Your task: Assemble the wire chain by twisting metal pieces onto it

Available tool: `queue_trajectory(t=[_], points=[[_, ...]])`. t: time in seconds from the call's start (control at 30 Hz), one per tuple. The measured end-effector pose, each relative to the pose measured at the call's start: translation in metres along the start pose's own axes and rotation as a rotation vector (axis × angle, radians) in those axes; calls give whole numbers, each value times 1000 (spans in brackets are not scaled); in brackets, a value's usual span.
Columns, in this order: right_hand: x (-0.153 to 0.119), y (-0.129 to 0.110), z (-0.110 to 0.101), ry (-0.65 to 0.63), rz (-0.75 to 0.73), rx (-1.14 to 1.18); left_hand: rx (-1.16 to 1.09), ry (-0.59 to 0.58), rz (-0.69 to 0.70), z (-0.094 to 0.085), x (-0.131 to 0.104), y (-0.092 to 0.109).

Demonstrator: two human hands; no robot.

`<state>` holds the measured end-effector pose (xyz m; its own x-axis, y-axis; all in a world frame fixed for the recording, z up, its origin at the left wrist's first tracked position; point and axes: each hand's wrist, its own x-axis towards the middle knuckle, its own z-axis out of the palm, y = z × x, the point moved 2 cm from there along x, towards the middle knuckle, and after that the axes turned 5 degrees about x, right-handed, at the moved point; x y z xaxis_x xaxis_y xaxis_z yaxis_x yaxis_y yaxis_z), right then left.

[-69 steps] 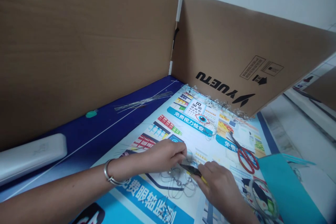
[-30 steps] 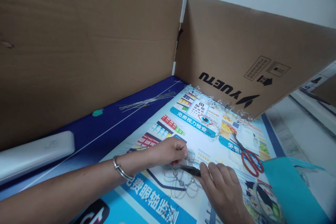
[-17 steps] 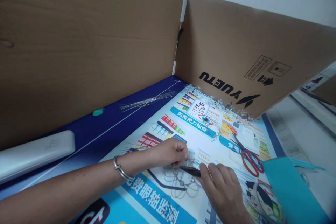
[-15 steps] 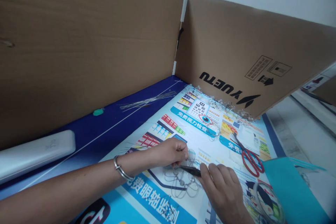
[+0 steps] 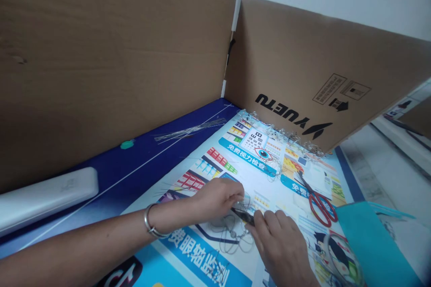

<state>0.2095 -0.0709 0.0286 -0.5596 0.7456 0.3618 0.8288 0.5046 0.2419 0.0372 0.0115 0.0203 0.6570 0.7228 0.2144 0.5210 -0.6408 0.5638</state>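
Note:
My left hand, with a silver bangle at the wrist, is closed in a pinch, and thin wire loops stick out beside its fingertips. My right hand is wrapped round a pair of dark pliers. The pliers' jaws point left and reach just under the left fingers; what lies between them is hidden. Below both hands a loose tangle of thin silvery wire rests on the printed sheet. A smaller clump of bent wire lies nearer to me.
Red-handled scissors lie to the right, near a teal sheet and a clear round container. Straight wires lie on the blue strip. Many small wire pieces line the cardboard wall. A white case sits left.
The left hand has shifted slightly to the right and turned a little. The pliers have moved slightly and tilt more steeply, with the right hand staying close by.

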Motion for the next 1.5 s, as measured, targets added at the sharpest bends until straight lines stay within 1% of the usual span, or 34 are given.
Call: queue_trajectory(t=[0.13,0.2,0.3,0.37,0.43,0.53,0.57,0.63,0.73,0.9,1.2,1.27,1.33,1.43,1.5], points=[[-3,-5,3,-26,67,80,267,48,218,4,-5,3],[-5,-6,3,-52,100,130,340,62,325,3,-8,7],[-6,-7,2,-163,143,229,357,57,454,-1,-10,13],[-5,-5,0,-248,176,274,365,28,485,-3,-10,15],[-4,1,-2,-320,210,312,389,7,444,-4,-8,12],[-2,16,-4,-392,267,415,404,23,275,-5,-3,1],[-2,21,-4,-392,296,451,389,32,221,-5,-2,-3],[-1,31,-3,-370,356,494,339,32,166,-5,1,-7],[-2,37,1,-343,402,539,261,15,149,-4,3,-3],[-3,31,9,-330,404,596,194,2,136,0,3,5],[-4,28,10,-437,416,551,108,-36,176,2,1,2],[-6,29,14,-424,416,538,69,-37,146,1,1,0],[-9,33,20,-381,432,520,41,-20,90,-2,1,-5],[-14,39,30,-305,450,495,22,10,-32,-7,-4,-17],[-17,42,37,-271,445,485,26,4,-117,-9,-11,-26]])
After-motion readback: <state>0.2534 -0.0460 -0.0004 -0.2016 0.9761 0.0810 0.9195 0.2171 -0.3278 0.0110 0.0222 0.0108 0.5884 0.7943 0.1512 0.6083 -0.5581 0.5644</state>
